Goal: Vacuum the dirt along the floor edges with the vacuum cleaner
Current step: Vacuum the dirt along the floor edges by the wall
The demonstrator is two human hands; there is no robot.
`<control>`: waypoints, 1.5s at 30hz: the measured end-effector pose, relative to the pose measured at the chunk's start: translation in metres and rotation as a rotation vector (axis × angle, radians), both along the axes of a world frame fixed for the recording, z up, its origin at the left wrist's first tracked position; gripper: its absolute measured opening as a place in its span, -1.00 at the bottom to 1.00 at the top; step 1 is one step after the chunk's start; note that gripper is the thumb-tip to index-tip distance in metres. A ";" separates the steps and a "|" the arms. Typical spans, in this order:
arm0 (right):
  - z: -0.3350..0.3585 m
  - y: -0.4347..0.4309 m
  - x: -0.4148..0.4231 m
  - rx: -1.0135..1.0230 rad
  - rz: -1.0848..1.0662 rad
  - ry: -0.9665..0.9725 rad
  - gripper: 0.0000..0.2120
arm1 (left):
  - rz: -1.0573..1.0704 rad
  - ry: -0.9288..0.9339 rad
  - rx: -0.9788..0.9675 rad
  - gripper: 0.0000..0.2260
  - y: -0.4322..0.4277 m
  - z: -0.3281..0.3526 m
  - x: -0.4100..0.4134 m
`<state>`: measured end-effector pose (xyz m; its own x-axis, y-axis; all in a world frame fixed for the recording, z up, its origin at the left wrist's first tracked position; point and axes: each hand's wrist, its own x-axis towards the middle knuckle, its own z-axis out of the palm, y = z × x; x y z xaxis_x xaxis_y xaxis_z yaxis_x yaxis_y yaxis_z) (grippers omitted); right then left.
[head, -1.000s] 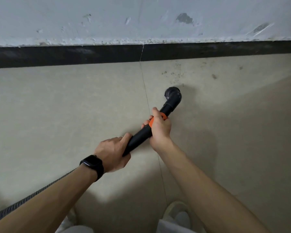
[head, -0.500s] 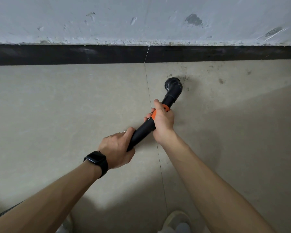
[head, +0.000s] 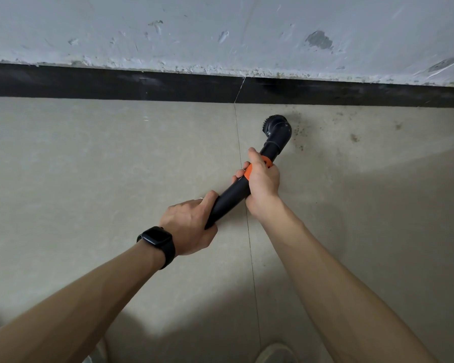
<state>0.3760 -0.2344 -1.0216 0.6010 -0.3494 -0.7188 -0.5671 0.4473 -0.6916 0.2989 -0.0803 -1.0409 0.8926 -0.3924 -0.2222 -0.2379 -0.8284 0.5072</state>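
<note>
Both fists wrapped round black vacuum wand, left hand low, right hand at orange collar

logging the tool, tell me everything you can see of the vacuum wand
The vacuum wand is a matte black tube, plastic by the look, with an orange collar and an angled elbow ending in a round bristled brush head. It slants towards the black baseboard, head down at the tiled floor beside dark dirt specks. The left hand grips its lower end, the right hand grips at the collar.
</note>
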 end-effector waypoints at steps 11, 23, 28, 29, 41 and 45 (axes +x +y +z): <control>0.008 -0.005 0.035 -0.006 0.040 -0.001 -0.81 | 0.043 0.017 -0.047 -0.68 -0.006 -0.007 0.033; -0.003 0.052 0.036 0.034 0.090 -0.028 -0.79 | 0.163 0.064 -0.014 -0.70 0.049 0.001 0.022; -0.005 0.082 0.024 0.118 0.174 -0.017 -0.75 | 0.184 0.069 0.026 -0.67 0.081 0.002 0.005; -0.005 0.084 0.021 0.139 0.184 -0.019 -0.75 | 0.187 0.069 0.035 -0.67 0.085 0.003 0.001; -0.002 0.021 -0.074 0.116 -0.150 -0.006 -0.75 | -0.138 0.071 0.068 -0.70 0.042 0.016 -0.042; -0.002 -0.007 -0.095 0.083 -0.206 -0.009 -0.76 | -0.201 0.065 0.059 -0.71 0.013 0.014 -0.054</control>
<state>0.2813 -0.2414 -1.0238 0.5300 -0.4053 -0.7448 -0.4518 0.6084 -0.6525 0.2449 -0.0670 -1.0267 0.7804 -0.5460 -0.3047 -0.3698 -0.7960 0.4792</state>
